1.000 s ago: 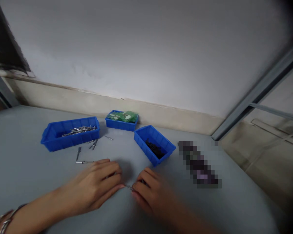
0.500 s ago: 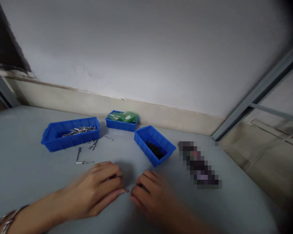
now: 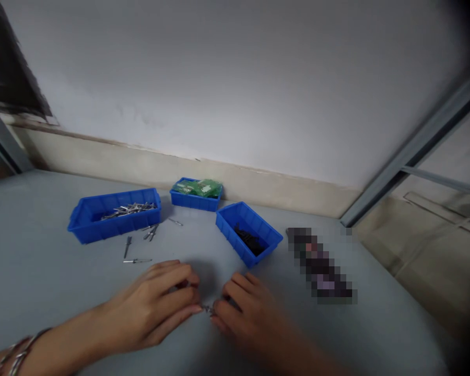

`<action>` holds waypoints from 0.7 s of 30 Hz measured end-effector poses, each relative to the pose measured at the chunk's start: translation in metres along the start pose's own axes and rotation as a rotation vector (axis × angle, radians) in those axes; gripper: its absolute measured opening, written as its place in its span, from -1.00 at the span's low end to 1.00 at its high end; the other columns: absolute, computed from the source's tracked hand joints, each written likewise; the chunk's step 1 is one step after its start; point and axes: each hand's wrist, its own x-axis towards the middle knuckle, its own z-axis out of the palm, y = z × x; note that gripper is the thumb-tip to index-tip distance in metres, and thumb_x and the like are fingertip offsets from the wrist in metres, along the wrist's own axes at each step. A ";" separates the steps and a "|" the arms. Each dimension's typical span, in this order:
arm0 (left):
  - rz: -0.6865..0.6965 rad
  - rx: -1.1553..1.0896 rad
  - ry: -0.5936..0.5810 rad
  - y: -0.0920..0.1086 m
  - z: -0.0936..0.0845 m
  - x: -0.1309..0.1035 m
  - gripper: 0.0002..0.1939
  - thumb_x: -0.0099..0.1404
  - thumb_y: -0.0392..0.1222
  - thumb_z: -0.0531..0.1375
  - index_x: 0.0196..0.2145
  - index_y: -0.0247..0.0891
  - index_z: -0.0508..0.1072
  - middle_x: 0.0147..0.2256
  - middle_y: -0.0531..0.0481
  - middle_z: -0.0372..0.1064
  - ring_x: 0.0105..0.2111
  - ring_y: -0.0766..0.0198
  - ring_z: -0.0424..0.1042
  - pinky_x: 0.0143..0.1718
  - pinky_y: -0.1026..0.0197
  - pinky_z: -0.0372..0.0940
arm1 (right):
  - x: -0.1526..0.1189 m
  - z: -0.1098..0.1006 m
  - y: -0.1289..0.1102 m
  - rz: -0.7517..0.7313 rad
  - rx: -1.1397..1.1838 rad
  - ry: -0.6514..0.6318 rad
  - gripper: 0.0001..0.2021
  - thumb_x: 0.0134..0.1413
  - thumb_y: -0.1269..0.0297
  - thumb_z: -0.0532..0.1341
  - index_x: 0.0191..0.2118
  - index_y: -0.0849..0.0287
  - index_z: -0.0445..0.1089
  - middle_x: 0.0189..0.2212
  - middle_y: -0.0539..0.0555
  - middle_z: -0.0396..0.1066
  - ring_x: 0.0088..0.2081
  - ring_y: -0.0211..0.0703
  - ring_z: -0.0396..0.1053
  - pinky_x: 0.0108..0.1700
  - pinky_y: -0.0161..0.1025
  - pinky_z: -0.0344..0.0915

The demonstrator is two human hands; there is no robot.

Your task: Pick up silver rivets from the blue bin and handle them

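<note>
Low over the grey table, my left hand (image 3: 160, 303) and my right hand (image 3: 247, 308) face each other with their fingertips almost meeting. Between them is a small slim metal fastener (image 3: 208, 309), pinched from both sides. Only its short middle part shows, so its exact kind is unclear. To the left of my left hand, a loose metal fastener (image 3: 137, 260) lies flat. Another fastener (image 3: 128, 246) is just behind it, and a small cluster of them (image 3: 151, 232) sits farther back.
A blue bin (image 3: 113, 227) of metal fasteners stands at left. A smaller blue bin (image 3: 196, 202) with green plastic packets is by the wall. A third blue bin (image 3: 235, 245) holds black pieces. A blurred-out dark object (image 3: 321, 263) lies at right, near a metal frame (image 3: 399, 156).
Almost nothing differs. Both hands keep their pinch on the metal fastener, and the whole view has shifted very slightly.
</note>
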 end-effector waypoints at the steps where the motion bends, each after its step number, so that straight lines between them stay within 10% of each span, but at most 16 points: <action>1: -0.001 0.007 -0.006 0.000 0.000 0.000 -0.65 0.50 -0.21 -0.08 -0.34 -0.27 0.43 -0.35 -0.04 0.42 -0.37 0.28 0.41 -0.27 0.25 0.38 | 0.000 0.001 0.000 -0.012 -0.010 -0.012 -0.77 0.21 0.30 0.18 -0.49 0.12 0.30 -0.53 -0.03 0.30 -0.41 -0.21 0.23 -0.36 -0.23 0.14; 21: -0.023 -0.006 -0.111 -0.002 0.003 0.000 -0.57 0.51 -0.17 -0.12 -0.38 -0.26 0.44 -0.37 -0.04 0.41 -0.41 0.27 0.42 -0.35 0.23 0.38 | 0.001 -0.001 0.000 0.034 -0.071 0.062 -0.81 0.15 0.42 0.17 -0.49 0.11 0.31 -0.56 -0.03 0.30 -0.44 -0.19 0.26 -0.38 -0.24 0.14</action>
